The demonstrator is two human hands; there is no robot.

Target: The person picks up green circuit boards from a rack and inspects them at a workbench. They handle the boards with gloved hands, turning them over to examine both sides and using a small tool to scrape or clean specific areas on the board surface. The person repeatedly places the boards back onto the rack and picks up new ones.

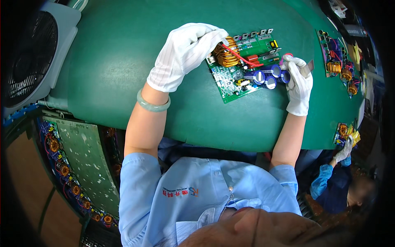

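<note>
A green circuit board (229, 91) lies on the table in front of me, crowded with parts. My left hand (183, 51), in a white glove, is closed, its fingertips at the upper left of a copper-wound ring coil (227, 55); what they pinch is hidden. A red wire (242, 59) runs from the coil across the board. Beside the blue capacitors (270, 77) my gloved right hand (298, 80) is closed. A flat grey metal piece (311, 66) juts out from it, and a bit of red shows at its fingertips.
More populated boards (334, 66) lie along the table's right side. A fan (35, 53) stands at the far left. Below it is a green rack panel (80, 144) beside a row of boards with coils (63, 168). At lower right another person's gloved hand (343, 152) touches a board.
</note>
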